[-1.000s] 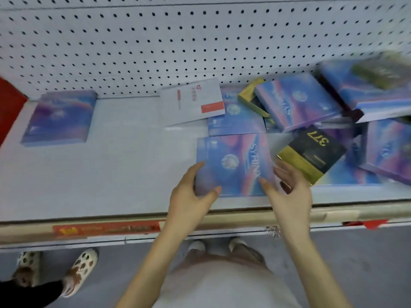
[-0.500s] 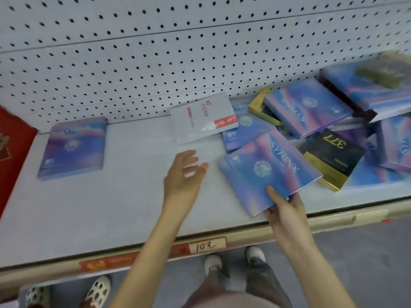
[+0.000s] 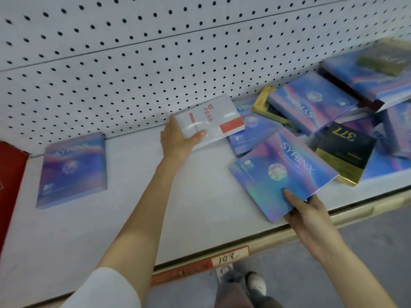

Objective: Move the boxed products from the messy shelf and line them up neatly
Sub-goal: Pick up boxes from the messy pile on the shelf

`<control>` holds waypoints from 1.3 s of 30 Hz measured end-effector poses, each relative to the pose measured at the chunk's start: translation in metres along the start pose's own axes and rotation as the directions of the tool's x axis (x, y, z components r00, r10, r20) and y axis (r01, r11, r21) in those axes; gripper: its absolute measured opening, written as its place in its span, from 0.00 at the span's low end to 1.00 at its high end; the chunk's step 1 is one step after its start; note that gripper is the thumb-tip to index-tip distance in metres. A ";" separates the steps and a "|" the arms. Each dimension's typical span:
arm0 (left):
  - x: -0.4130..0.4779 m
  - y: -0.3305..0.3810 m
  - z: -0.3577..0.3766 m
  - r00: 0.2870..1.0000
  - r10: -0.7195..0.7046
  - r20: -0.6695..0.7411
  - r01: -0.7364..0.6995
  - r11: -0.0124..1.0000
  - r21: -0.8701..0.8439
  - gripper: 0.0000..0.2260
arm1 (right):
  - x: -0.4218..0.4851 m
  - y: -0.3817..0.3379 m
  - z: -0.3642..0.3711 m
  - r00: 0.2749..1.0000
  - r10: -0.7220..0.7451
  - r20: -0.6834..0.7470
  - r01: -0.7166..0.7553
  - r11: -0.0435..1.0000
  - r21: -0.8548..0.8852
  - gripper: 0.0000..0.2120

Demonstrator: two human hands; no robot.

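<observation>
Left fingers (image 3: 172, 123) round white box (image 3: 219, 117)

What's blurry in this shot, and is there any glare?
Head view: the olive box far right is smeared; the SYRINX box in the right hand is sharp, with holographic sheen; wrap on the white box glints; pegboard lines bow.

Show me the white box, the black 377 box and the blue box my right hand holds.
white box (image 3: 219, 117), head view, middle of its top face.
black 377 box (image 3: 347, 148), head view, its black face.
blue box (image 3: 277, 172), head view, its round emblem.
</observation>
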State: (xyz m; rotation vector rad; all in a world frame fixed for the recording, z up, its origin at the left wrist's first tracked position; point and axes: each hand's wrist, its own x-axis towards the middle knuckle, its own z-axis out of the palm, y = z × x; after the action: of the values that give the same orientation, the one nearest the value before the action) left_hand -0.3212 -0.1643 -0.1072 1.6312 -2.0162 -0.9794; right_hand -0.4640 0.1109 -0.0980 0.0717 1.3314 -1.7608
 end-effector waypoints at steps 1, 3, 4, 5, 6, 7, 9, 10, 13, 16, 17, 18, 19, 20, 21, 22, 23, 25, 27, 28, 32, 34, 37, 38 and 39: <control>0.000 0.000 0.000 1.000 0.017 0.018 -0.017 1.000 0.011 0.47 | 0.000 0.000 0.000 1.000 0.003 -0.001 -0.003 1.000 0.001 0.21; -0.005 0.002 -0.001 0.998 0.037 0.048 -0.038 0.999 0.028 0.46 | 0.001 0.000 0.000 1.000 0.009 -0.010 -0.009 1.000 0.008 0.21; -0.008 0.002 0.000 0.997 0.049 0.054 -0.050 0.998 0.030 0.46 | 0.001 0.000 0.000 1.000 0.011 -0.013 -0.011 1.000 0.010 0.21; -0.010 0.000 0.001 0.996 0.067 0.058 -0.068 0.997 0.025 0.46 | 0.001 0.000 0.000 1.000 0.012 -0.015 -0.012 1.000 0.010 0.21; -0.014 -0.001 0.002 0.995 0.083 0.062 -0.084 0.996 0.014 0.45 | 0.001 0.000 0.000 1.000 0.015 -0.018 -0.014 1.000 0.008 0.22; -0.020 -0.001 0.004 0.994 0.092 0.064 -0.092 0.996 -0.003 0.45 | 0.000 0.000 0.000 1.000 0.018 -0.020 -0.018 1.000 0.009 0.22; -0.034 -0.002 0.010 0.995 0.085 0.056 -0.082 0.996 -0.044 0.43 | -0.001 -0.001 0.000 0.999 0.027 -0.027 -0.027 1.000 0.009 0.22; -0.042 -0.002 0.012 0.996 0.075 0.039 -0.072 0.995 -0.069 0.43 | -0.002 -0.001 0.000 0.999 0.031 -0.030 -0.031 0.999 0.008 0.23; -0.055 -0.004 0.021 0.998 0.042 -0.037 -0.048 0.981 -0.186 0.44 | -0.005 -0.002 -0.001 0.999 0.029 -0.029 -0.029 1.000 0.000 0.23; -0.066 -0.001 0.026 0.994 -0.006 -0.112 -0.036 0.928 -0.371 0.45 | -0.006 -0.002 -0.002 0.999 0.011 -0.039 -0.012 1.000 -0.013 0.22; -0.071 0.003 0.027 0.989 -0.028 -0.144 -0.037 0.902 -0.431 0.45 | -0.007 -0.002 -0.002 0.999 0.008 -0.037 -0.008 1.000 -0.015 0.22; -0.075 0.007 0.029 0.983 -0.065 -0.171 -0.026 0.875 -0.483 0.46 | -0.007 -0.002 -0.002 1.000 0.009 -0.027 -0.010 1.000 -0.010 0.21; -0.080 0.012 0.029 0.976 -0.121 -0.180 0.007 0.846 -0.533 0.46 | -0.008 -0.002 -0.002 1.000 0.014 -0.013 -0.014 1.000 0.000 0.20; -0.084 0.017 0.028 0.967 -0.198 -0.161 0.064 0.798 -0.599 0.46 | -0.008 -0.002 -0.002 1.000 0.021 0.001 -0.021 1.000 0.010 0.18; -0.087 0.021 0.025 0.953 -0.283 -0.104 0.135 0.710 -0.691 0.45 | -0.009 -0.003 -0.003 1.000 0.025 0.016 -0.025 1.000 0.014 0.17; -0.091 0.026 0.020 0.940 -0.341 -0.019 0.196 0.585 -0.787 0.40 | -0.011 -0.005 -0.005 0.999 0.027 0.024 -0.027 1.000 0.011 0.17; -0.095 0.029 0.015 0.939 -0.340 0.061 0.230 0.483 -0.845 0.32 | -0.013 -0.009 -0.008 0.999 0.027 0.032 -0.027 1.000 0.005 0.16; -0.109 0.037 0.004 0.958 -0.262 0.114 0.232 0.477 -0.848 0.18 | -0.020 -0.019 -0.021 0.998 0.030 0.050 -0.031 0.999 0.016 0.15; -0.130 0.050 -0.002 0.975 -0.200 0.094 0.185 0.511 -0.840 0.14 | -0.027 -0.030 -0.043 0.997 0.050 0.059 -0.054 0.996 0.069 0.16; -0.140 0.059 -0.004 0.978 -0.191 0.083 0.168 0.488 -0.856 0.14 | -0.030 -0.038 -0.054 0.997 0.064 0.051 -0.069 0.992 0.107 0.17; -0.184 0.106 0.014 0.995 -0.036 0.088 0.095 0.346 -0.934 0.17 | -0.042 -0.082 -0.103 0.996 0.056 0.067 -0.067 0.979 0.190 0.18; -0.209 0.139 0.034 0.995 0.035 0.094 0.079 0.308 -0.948 0.17 | -0.049 -0.109 -0.130 0.998 0.032 0.058 -0.046 0.968 0.248 0.16; -0.252 0.189 0.074 0.990 0.082 0.111 0.085 0.275 -0.958 0.14 | -0.059 -0.151 -0.182 1.000 -0.018 0.019 0.013 0.966 0.257 0.18; -0.265 0.203 0.089 0.988 0.090 0.122 0.095 0.260 -0.961 0.13 | -0.063 -0.166 -0.202 0.999 -0.035 0.018 0.029 0.970 0.243 0.16; -0.278 0.217 0.105 0.986 0.097 0.138 0.111 0.240 -0.964 0.13 | -0.067 -0.180 -0.223 0.999 -0.048 0.012 0.044 0.972 0.231 0.14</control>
State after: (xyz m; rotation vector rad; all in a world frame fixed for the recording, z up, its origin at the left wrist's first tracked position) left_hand -0.4698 0.1506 0.0128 0.7792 -0.8916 -1.8950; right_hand -0.6436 0.3314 -0.0224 0.1558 1.1190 -1.9454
